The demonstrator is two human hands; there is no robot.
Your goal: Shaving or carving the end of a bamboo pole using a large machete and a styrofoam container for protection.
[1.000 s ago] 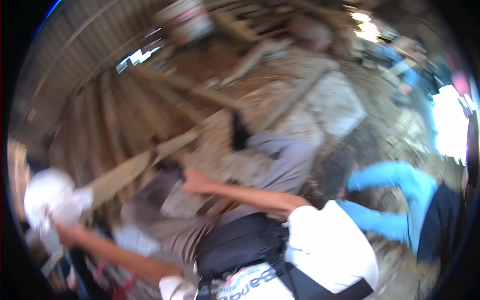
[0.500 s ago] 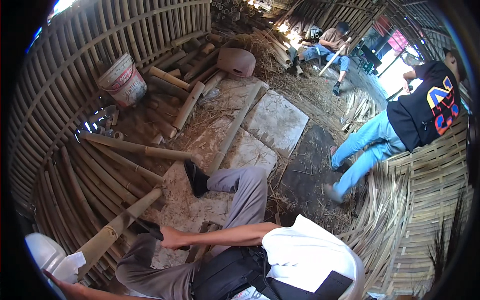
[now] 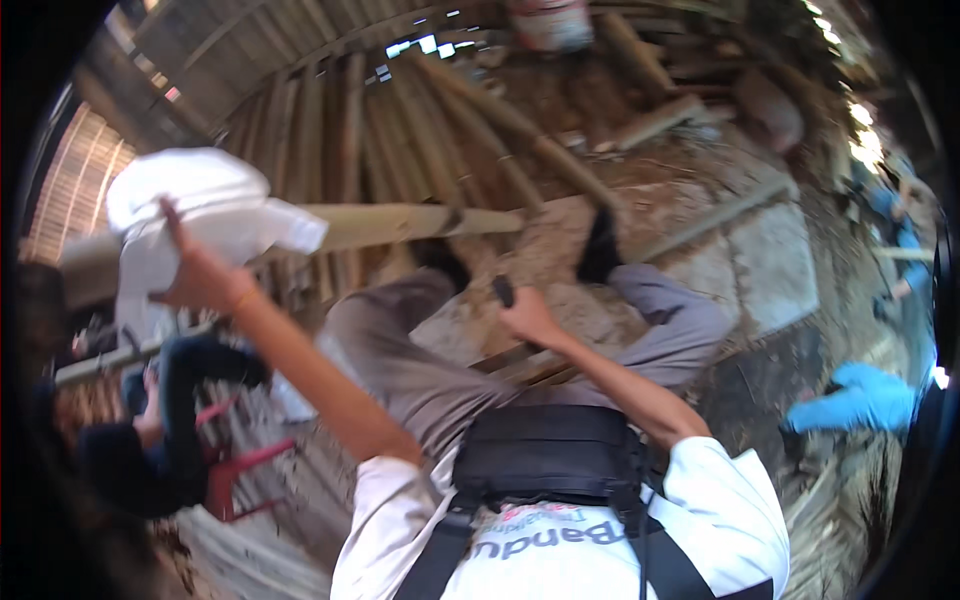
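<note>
My left hand is raised at the left with its fingers spread, next to a white, partly translucent plastic object. Whether it touches this object is blurred. The white object lies over or in front of a thick bamboo pole, which slants past my left leg. Between my knees, my right hand is closed round the dark handle of a knife. A dark strip below that hand looks like its blade, but motion smears it.
Long bamboo poles lean at the back left. Flat pale slabs cover the floor ahead. A white bucket stands at the far edge. One person sits by a red chair at left; blue-trousered legs show at right.
The view has swung to the left. My left hand has come up beside the white object with fingers spread. My right hand with the knife has drawn away from the bamboo pole.
</note>
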